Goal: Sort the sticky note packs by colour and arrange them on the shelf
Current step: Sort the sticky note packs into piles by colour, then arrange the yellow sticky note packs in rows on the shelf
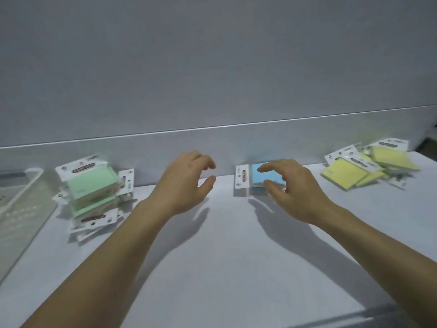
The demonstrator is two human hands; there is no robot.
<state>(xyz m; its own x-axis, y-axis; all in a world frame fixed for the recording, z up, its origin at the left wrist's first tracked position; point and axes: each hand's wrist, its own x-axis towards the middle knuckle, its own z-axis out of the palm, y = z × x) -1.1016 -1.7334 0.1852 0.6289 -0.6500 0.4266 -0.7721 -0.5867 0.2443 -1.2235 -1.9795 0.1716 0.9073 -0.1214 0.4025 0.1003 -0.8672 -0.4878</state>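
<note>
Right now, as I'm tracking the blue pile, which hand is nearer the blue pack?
Right. The right hand is spread right over the blue pack; the left hand hangs off to its left, apart from it.

The green sticky note packs point(92, 188) form a loose, crooked stack at the back of the white shelf point(224, 256), towards its left end, their white header cards pointing different ways. A single blue pack point(256, 177) lies flat at the middle of the back edge, with its white header card to the left; only its left part shows. The yellow packs point(347, 176) lie in an overlapping, fanned heap near the back right corner, well apart from the blue one.
</note>
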